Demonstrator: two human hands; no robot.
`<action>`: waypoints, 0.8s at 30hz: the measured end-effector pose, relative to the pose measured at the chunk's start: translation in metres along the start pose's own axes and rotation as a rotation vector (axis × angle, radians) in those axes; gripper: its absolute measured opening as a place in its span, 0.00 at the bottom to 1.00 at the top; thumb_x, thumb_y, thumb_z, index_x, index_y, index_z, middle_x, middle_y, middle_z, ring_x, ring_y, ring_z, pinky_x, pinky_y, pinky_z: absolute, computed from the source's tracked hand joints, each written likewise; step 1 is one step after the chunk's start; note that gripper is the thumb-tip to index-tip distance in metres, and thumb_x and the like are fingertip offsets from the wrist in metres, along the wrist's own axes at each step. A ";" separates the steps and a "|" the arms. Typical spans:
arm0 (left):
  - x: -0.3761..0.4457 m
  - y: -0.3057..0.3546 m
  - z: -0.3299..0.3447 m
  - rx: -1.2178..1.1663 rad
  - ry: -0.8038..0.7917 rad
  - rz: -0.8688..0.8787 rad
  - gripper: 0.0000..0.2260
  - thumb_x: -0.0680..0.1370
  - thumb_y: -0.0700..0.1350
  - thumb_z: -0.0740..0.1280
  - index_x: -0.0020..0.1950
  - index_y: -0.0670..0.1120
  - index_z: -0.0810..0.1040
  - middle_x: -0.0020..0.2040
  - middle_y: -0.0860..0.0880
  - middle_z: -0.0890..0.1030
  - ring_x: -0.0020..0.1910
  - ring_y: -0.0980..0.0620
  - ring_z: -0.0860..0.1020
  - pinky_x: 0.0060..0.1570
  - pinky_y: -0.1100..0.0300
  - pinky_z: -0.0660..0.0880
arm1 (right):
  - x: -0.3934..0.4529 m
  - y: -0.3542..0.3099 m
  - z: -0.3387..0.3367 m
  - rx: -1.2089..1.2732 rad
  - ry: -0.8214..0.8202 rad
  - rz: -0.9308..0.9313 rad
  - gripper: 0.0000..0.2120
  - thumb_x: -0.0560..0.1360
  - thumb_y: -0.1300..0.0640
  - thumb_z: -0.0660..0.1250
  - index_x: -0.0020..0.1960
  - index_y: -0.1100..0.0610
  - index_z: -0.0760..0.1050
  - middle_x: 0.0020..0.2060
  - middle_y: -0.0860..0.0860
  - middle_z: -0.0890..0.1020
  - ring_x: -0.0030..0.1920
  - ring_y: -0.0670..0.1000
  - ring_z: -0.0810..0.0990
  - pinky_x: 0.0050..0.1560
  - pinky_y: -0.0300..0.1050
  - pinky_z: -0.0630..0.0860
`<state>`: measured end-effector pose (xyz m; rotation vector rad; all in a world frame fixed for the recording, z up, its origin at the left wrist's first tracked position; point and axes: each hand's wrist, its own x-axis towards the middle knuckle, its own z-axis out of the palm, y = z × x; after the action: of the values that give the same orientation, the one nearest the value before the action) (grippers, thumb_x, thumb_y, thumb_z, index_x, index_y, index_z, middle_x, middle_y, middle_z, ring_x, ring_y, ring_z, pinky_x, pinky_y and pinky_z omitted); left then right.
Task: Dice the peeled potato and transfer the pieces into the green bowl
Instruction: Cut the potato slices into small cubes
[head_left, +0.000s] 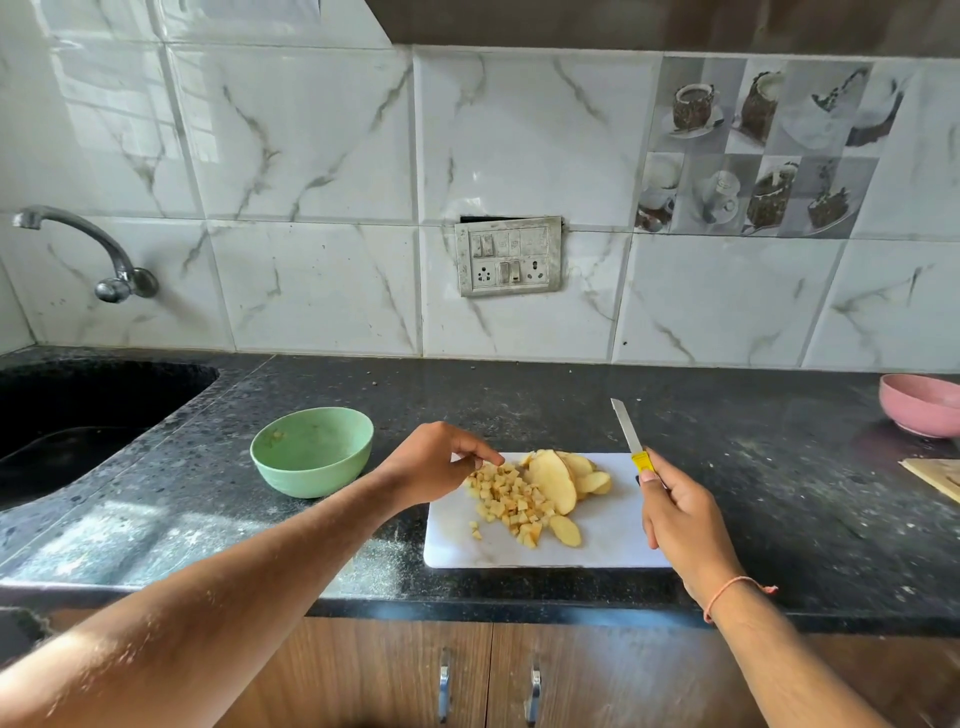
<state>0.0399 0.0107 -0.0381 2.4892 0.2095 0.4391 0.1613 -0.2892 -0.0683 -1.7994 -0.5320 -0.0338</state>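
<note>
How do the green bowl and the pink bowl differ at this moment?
The green bowl sits left of the white cutting board, fully in view; the pink bowl sits far right, cut off by the frame edge. The green bowl shows a few potato bits inside; the pink bowl's inside is not visible. Both stand upright on the dark countertop, untouched by either hand.

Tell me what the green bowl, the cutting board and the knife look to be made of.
Green bowl: probably plastic or a similar moulded material; matte, even pastel colour, thick rounded rim.
Cutting board: likely white plastic; flat, smooth, faintly stained, rounded corners.
Knife: metal blade, probably steel, pale with a dull shine; the handle looks like yellow plastic, mostly hidden in the right hand.
</note>
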 end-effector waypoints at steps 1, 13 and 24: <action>0.000 0.000 -0.003 0.015 -0.018 0.013 0.13 0.81 0.44 0.74 0.56 0.64 0.88 0.56 0.62 0.87 0.55 0.68 0.82 0.57 0.65 0.79 | 0.000 0.000 0.000 -0.007 -0.003 -0.001 0.19 0.86 0.56 0.60 0.76 0.47 0.72 0.23 0.51 0.70 0.27 0.48 0.67 0.30 0.38 0.69; 0.011 0.013 -0.007 0.252 -0.170 0.112 0.09 0.78 0.51 0.76 0.58 0.60 0.87 0.54 0.60 0.85 0.51 0.58 0.81 0.54 0.58 0.79 | 0.000 -0.003 0.000 -0.006 -0.030 -0.040 0.16 0.86 0.55 0.60 0.69 0.38 0.72 0.24 0.50 0.69 0.27 0.48 0.68 0.30 0.42 0.69; 0.025 0.024 -0.001 0.163 -0.083 0.077 0.18 0.82 0.37 0.65 0.61 0.57 0.86 0.56 0.61 0.85 0.49 0.69 0.80 0.47 0.70 0.76 | 0.002 0.001 -0.002 0.043 -0.034 -0.040 0.16 0.86 0.55 0.60 0.68 0.36 0.73 0.24 0.51 0.68 0.28 0.50 0.68 0.32 0.43 0.70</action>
<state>0.0638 -0.0026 -0.0169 2.6762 0.1203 0.3624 0.1635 -0.2902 -0.0680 -1.7501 -0.5885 -0.0196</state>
